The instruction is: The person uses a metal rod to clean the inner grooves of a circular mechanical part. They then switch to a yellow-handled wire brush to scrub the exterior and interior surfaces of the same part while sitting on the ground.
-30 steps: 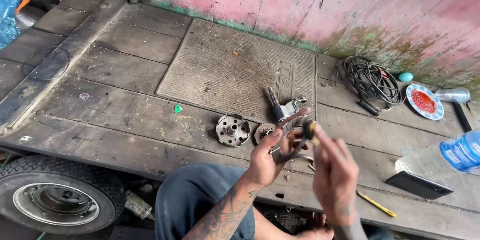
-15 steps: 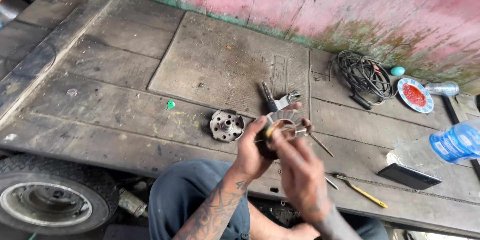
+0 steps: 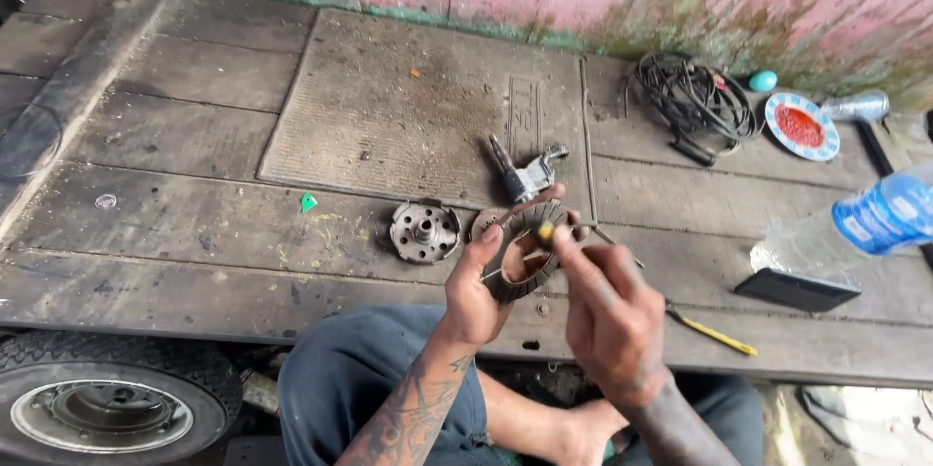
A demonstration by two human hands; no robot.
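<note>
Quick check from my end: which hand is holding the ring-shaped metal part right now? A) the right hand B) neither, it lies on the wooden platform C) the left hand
C: the left hand grips the ring-shaped metal part from its left side, while the right hand brings a thin tool to its middle.

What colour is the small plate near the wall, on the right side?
The plate has a red centre and a white rim with blue marks, seen in the head view.
</note>
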